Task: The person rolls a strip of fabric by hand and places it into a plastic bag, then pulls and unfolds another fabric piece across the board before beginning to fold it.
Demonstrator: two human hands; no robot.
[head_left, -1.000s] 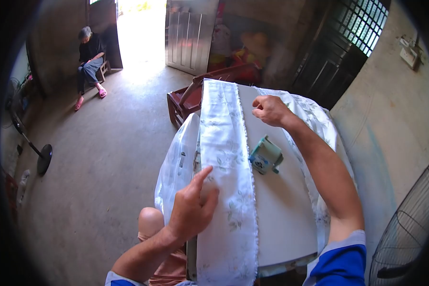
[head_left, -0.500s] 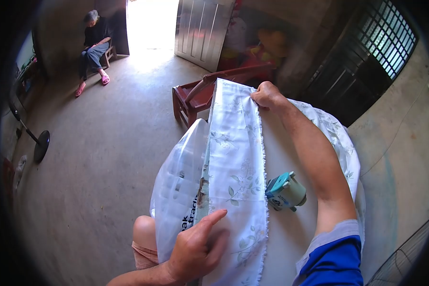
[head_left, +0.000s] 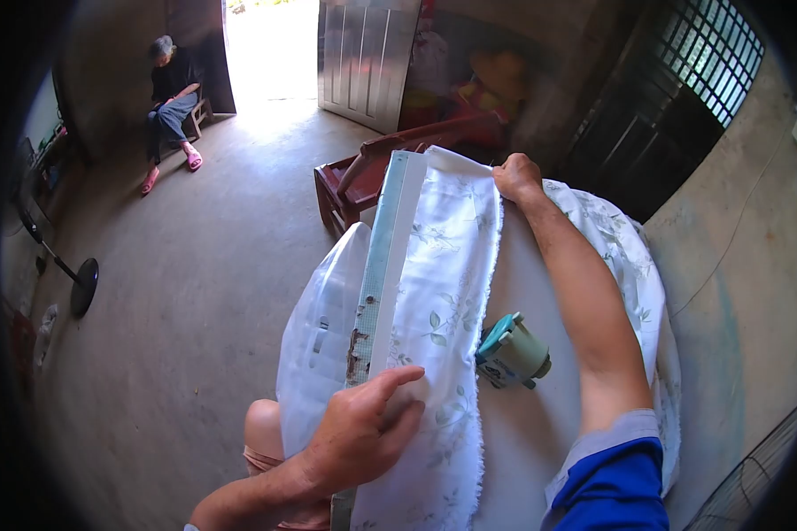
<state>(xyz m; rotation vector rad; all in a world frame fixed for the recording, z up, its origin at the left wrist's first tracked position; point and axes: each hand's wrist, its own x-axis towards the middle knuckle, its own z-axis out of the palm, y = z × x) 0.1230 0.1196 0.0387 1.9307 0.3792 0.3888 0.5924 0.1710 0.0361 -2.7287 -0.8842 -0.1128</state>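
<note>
A long white cloth strip with a leaf print and frayed right edge (head_left: pixel 447 310) lies along a pale table (head_left: pixel 536 442). At its far right corner, my right hand (head_left: pixel 517 177) pinches the edge. My left hand (head_left: pixel 367 425) is over the near part of the strip, index finger stretched out and the others apart; whether it touches the cloth is unclear. Right of the strip stands a teal and grey-green device (head_left: pixel 514 351). More printed white cloth (head_left: pixel 629 265) hangs over the table's right side. The table's greenish left edge (head_left: pixel 369 301) shows beside the strip.
A clear plastic bag (head_left: pixel 314 354) hangs at the table's left. Behind the table is a red wooden chair (head_left: pixel 363 181). A person (head_left: pixel 173 97) sits near the open door (head_left: pixel 359 62). A standing fan (head_left: pixel 81 285) is at the left; a wire fan guard (head_left: pixel 753 478) is low at the right.
My right hand has moved to the strip's far corner, taken hold of it and pulled it right, baring the table's left edge. My left hand stays over the near part.
</note>
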